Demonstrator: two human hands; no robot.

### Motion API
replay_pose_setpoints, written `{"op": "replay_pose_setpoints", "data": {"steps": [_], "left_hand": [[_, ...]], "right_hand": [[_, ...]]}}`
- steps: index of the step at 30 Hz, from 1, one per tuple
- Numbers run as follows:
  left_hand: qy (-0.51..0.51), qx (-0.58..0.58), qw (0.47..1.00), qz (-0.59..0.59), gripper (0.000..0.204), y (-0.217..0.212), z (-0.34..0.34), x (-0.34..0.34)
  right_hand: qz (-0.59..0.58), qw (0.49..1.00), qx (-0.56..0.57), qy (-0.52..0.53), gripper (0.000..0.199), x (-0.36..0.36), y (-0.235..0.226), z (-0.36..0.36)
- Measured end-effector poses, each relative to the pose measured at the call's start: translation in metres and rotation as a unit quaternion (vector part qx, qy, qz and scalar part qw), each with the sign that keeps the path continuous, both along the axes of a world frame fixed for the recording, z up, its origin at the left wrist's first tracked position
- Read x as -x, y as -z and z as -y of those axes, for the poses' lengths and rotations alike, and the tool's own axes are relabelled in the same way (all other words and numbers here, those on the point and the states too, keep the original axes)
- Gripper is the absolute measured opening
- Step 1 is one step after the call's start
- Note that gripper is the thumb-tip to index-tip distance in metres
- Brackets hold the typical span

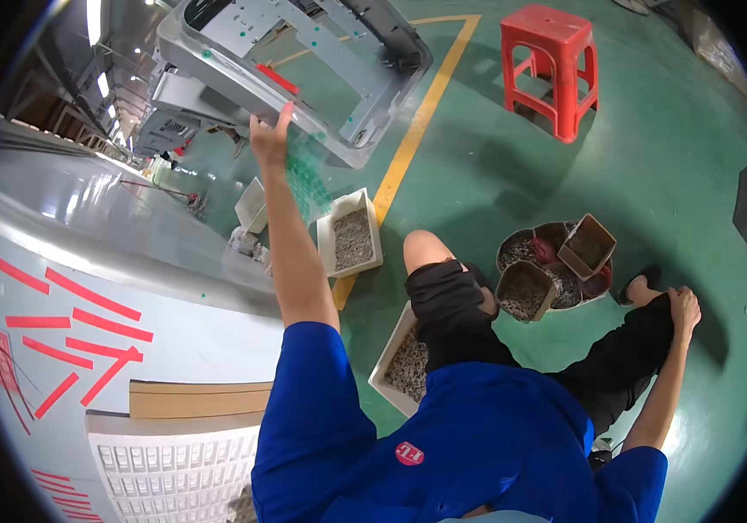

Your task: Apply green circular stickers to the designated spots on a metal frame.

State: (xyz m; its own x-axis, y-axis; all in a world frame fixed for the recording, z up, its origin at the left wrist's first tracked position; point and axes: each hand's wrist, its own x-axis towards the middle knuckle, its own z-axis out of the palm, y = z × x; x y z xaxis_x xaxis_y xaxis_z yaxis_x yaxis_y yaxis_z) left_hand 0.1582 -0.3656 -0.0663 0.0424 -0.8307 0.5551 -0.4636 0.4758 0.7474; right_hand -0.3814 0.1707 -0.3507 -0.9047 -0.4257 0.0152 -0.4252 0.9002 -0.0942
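Observation:
My left hand (270, 139) reaches up and forward, its thumb and finger closed on the lower edge of a large grey housing frame (243, 83). The frame is tilted, with wide openings, a metal plate inside and small green dots on it. A red strip (278, 78) shows through the opening. Green bubble wrap (307, 179) hangs just below the frame, beside my left wrist. My right hand (685, 309) lies on my right knee, over the black trouser leg (621, 349), and holds nothing.
White bins of small metal parts (377, 228) (382, 383) stand on the floor. Divided tubs (556, 305) with screws sit between my feet. A red stool (549, 19) stands ahead, right of a yellow floor line (425, 113). At left is a panel with red tape strips (94, 301).

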Motion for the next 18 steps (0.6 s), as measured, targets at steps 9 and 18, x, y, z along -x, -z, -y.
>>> {"op": "replay_pose_setpoints", "data": {"steps": [9, 18], "left_hand": [[0.217, -0.030, 0.974, -0.052, 0.061, 0.003, 0.020, 0.002], [0.283, -0.104, 0.953, -0.019, 0.065, 0.001, 0.014, -0.010]], "right_hand": [[0.005, 1.000, 0.000, 0.019, 0.035, 0.002, -0.003, -0.002], [0.009, 1.000, 0.005, 0.028, 0.037, 0.006, 0.002, -0.007]]}}
